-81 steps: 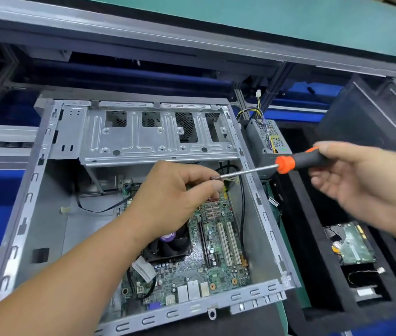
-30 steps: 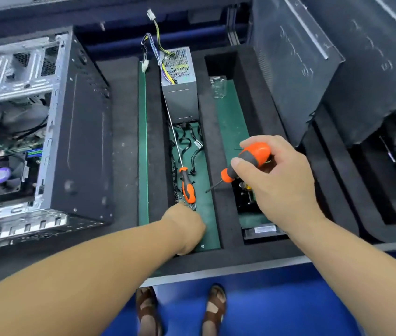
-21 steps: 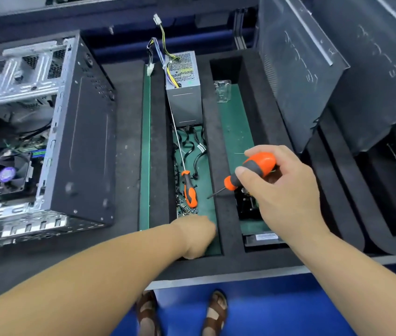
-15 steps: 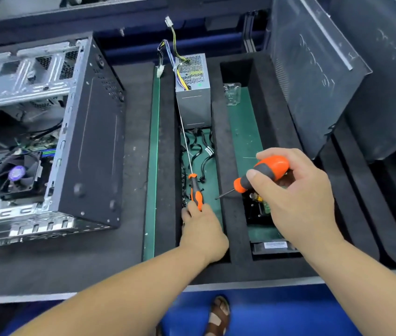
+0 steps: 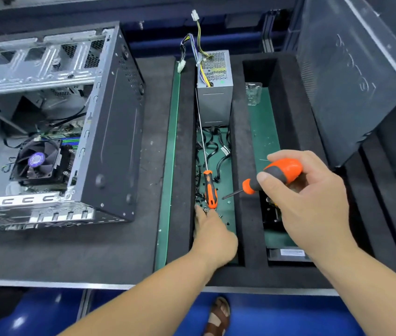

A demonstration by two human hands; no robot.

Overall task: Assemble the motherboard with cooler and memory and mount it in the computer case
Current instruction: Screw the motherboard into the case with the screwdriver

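Observation:
The open computer case (image 5: 109, 132) lies at the left with the motherboard (image 5: 70, 139) inside and its black cooler fan (image 5: 37, 161) on top. My right hand (image 5: 310, 202) grips a short orange-and-black screwdriver (image 5: 274, 175), tip pointing left and down. My left hand (image 5: 212, 232) reaches into a green-floored foam slot (image 5: 226, 214), fingertips down among several small loose screws (image 5: 200, 202). Whether it pinches one is hidden. A long-shafted orange screwdriver (image 5: 210, 190) lies just beyond its fingers.
A grey power supply (image 5: 215, 93) with coloured wires stands at the far end of the slot, black cables (image 5: 218, 151) below it. A dark side panel (image 5: 352, 76) leans at the right. Another part (image 5: 272, 214) sits in the slot under my right hand.
The view swung from the case to the foam tray. My left hand moved up the slot to the screws beside the long screwdriver. My right hand keeps the short screwdriver.

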